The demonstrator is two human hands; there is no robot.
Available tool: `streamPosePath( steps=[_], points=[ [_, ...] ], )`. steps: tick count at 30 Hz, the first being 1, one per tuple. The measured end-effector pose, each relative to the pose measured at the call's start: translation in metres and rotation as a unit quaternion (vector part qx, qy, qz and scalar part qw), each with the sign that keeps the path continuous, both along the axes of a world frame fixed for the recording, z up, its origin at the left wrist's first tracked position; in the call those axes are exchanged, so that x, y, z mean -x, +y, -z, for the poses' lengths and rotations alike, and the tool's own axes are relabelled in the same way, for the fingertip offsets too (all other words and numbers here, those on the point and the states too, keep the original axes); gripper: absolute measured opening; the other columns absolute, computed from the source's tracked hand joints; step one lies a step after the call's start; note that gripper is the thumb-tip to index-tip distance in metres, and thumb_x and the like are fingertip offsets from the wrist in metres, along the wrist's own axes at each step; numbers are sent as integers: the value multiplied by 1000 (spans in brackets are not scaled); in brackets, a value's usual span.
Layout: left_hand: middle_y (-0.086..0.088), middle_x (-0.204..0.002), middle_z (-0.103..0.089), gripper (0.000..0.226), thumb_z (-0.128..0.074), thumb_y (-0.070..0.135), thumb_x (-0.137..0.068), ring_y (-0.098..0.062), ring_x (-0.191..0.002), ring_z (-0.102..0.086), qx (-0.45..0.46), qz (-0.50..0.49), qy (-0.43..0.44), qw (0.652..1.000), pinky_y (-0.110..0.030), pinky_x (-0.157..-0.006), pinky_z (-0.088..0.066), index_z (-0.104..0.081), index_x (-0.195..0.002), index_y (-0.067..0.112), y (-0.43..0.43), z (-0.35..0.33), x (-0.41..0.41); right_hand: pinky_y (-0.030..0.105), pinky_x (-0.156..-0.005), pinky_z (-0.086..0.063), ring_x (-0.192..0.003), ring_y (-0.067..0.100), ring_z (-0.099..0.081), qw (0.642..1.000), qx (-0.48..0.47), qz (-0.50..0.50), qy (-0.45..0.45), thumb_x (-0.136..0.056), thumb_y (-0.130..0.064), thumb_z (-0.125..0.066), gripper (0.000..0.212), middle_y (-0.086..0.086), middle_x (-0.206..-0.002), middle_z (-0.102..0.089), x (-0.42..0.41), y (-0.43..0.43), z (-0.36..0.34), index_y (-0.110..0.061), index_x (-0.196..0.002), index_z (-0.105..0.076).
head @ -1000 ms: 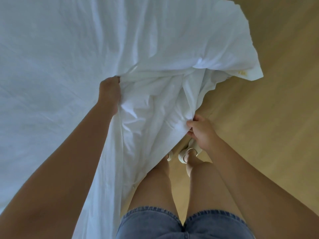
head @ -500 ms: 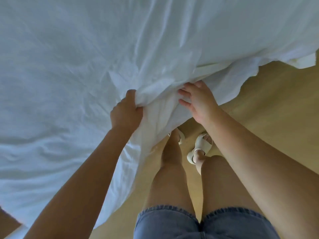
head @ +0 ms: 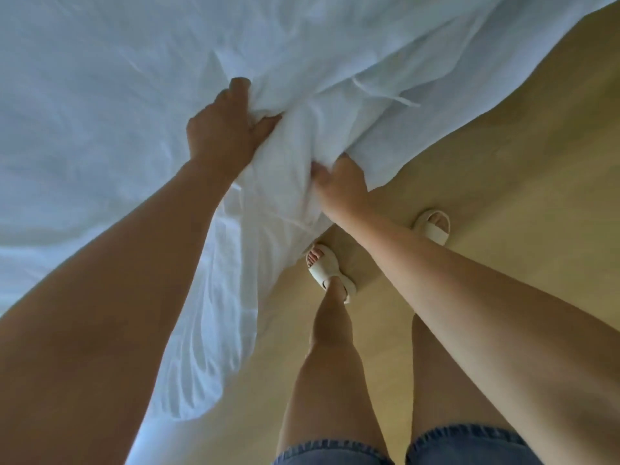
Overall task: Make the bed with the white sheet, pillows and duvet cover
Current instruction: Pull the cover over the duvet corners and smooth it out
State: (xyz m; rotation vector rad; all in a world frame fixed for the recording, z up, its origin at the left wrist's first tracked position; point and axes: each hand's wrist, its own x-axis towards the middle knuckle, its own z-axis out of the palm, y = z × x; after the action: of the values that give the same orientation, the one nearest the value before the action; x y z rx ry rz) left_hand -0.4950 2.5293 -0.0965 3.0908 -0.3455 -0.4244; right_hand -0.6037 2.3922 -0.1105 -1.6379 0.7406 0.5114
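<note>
The white sheet (head: 134, 112) looked soft and floppy. Left hand (head: 224, 129) bunched a fold in curled fingers; right hand (head: 339, 189) just beside it pinched the hanging edge, probably the best grab spot.

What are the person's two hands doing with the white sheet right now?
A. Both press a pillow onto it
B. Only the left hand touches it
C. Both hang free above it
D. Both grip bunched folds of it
D: the left hand and the right hand each have fingers curled into gathered folds of the white sheet at the bed's edge.
</note>
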Motion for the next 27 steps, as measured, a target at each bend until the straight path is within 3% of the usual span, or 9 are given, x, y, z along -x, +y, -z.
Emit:
streamPosePath(
  steps=[2, 5, 7, 11, 13, 16, 20, 24, 27],
  points=[
    [-15, -116, -59, 64, -49, 60, -86, -38, -104, -57, 21, -62, 11, 998, -43, -82, -41, -41, -130, 14, 13, -7, 7, 30, -67, -39, -80, 24, -54, 997, 42, -15, -65, -95, -18, -50, 26, -1, -70, -49, -17, 11, -16, -12, -70, -46],
    [-10, -128, -55, 67, -49, 56, -85, -31, -116, -51, 99, -89, -21, 991, -39, -93, -39, -40, -137, 15, 32, -33, 11, 36, -77, -51, -93, 30, -60, 995, 29, 6, -100, -94, -18, -50, 19, 7, -84, -56, -38, 26, -34, -7, -78, -51],
    [-12, -138, -48, 81, -46, 63, -82, -31, -125, -45, 139, -41, -52, 988, -39, -100, -35, -36, -142, 10, 42, -54, 32, 27, -75, -45, -97, 28, -60, 990, 89, -12, -110, -93, -18, -49, 17, 11, -92, -60, -53, 34, -41, -8, -81, -56],
    [-18, -156, -13, 110, -62, 66, -69, -40, -139, -24, 34, 31, 10, 999, -56, -104, -29, -6, -151, 20, 72, -62, 95, 16, -66, -34, -106, 31, -59, 982, 158, -3, -104, -91, -13, -45, 22, 15, -102, -65, -67, 47, -43, -2, -97, -63],
    [-12, -158, -7, 97, -66, 48, -79, -40, -136, -29, 21, 22, 55, 998, -57, -100, -35, -4, -151, 29, 94, -48, 95, 23, -83, -47, -107, 33, -58, 991, 102, 39, -76, -91, -11, -47, 10, 11, -91, -57, -58, 51, -36, -6, -85, -54],
    [-6, -153, -24, 78, -58, 43, -88, -34, -125, -45, 50, 25, 89, 994, -50, -92, -42, -11, -150, 34, 122, -26, 64, 41, -86, -52, -100, 31, -60, 993, 32, 90, -66, -85, -7, -52, 6, 9, -93, -60, -35, 58, -23, -2, -88, -53],
    [-11, -142, -38, 76, -59, 43, -88, -34, -120, -48, 17, 95, 111, 989, -48, -94, -42, -17, -150, 33, 142, -13, 32, 24, -80, -47, -98, 16, -59, 996, 19, 55, -66, -87, -22, -61, 24, 1, -107, -58, 1, 84, -8, -13, -107, -53],
    [-25, -138, -43, 74, -68, 39, -81, -43, -118, -49, -1, 221, -23, 975, -52, -91, -38, -39, -144, 14, 140, -19, 34, 29, -73, -44, -102, 23, -58, 995, 14, -29, 98, -81, -50, -66, 60, 5, -117, -54, 46, 113, 10, -8, -118, -45],
    [-22, -128, -57, 57, -69, 24, -80, -40, -109, -60, -9, 364, -153, 919, -51, -87, -47, -54, -132, 10, 130, -23, 45, 28, -64, -44, -80, 23, -61, 985, 4, -121, 124, -95, -41, -50, 32, 7, -96, -63, 70, 130, 18, -10, -89, -51]
  ],
)
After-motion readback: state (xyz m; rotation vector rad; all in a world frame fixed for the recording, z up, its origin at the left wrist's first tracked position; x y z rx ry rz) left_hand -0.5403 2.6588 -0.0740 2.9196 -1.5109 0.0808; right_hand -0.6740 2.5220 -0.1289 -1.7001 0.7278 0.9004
